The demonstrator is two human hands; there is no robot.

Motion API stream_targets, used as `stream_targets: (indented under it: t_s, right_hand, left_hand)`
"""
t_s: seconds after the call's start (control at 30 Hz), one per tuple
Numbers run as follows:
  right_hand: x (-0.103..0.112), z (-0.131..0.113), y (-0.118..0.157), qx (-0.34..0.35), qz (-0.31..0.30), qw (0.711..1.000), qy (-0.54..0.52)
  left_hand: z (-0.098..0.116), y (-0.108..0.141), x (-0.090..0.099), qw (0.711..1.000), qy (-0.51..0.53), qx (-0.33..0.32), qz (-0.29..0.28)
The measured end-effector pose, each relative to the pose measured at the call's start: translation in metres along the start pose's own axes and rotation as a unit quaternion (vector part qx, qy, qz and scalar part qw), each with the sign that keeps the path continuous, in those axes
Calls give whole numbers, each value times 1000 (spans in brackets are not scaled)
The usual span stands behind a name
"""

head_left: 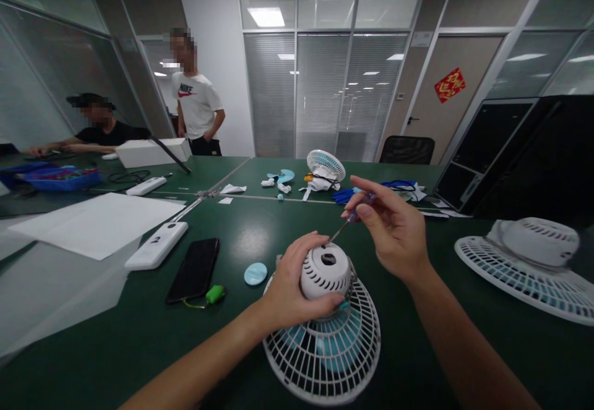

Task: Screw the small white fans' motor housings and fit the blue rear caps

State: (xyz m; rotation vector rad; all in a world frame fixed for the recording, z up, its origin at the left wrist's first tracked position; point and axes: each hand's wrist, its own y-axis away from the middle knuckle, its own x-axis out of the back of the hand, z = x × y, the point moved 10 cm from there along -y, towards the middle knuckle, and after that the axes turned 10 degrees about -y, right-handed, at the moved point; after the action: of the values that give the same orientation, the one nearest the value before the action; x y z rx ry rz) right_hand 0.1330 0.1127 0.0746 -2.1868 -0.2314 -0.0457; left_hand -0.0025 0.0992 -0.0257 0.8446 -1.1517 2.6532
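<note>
A small white fan [326,272] lies grille-down on the green table [223,348], its light blue blades visible through the guard [343,367]. Wrapped around the white motor housing is my left hand [297,280], thumb on the near side and fingers on the far side. My right hand [394,227] pinches the clear purple handle of a screwdriver [359,207]. Its thin shaft slants down to the left, and the tip meets the top of the housing near my left fingertips. Whether the tip sits in a screw is too small to tell. A dark opening shows in the housing's top.
Left of the fan lie a light blue disc [255,274], a black phone [193,269] with a green tag, and a white power strip [158,246]. Another fan [533,261] lies at right, a third [325,169] farther back. Two people are across the table.
</note>
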Motion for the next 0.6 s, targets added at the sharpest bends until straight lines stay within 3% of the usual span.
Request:
stream_targets:
  t_s: [0.4,0.6]
  right_hand:
    - [-3,-2,1,-14,-17,1000,13]
    - [-1,-4,2,17,47,999,1]
  left_hand:
    - [1,0,0,1000,-2,0,-3]
    - [1,1,0,1000,-3,-6,3]
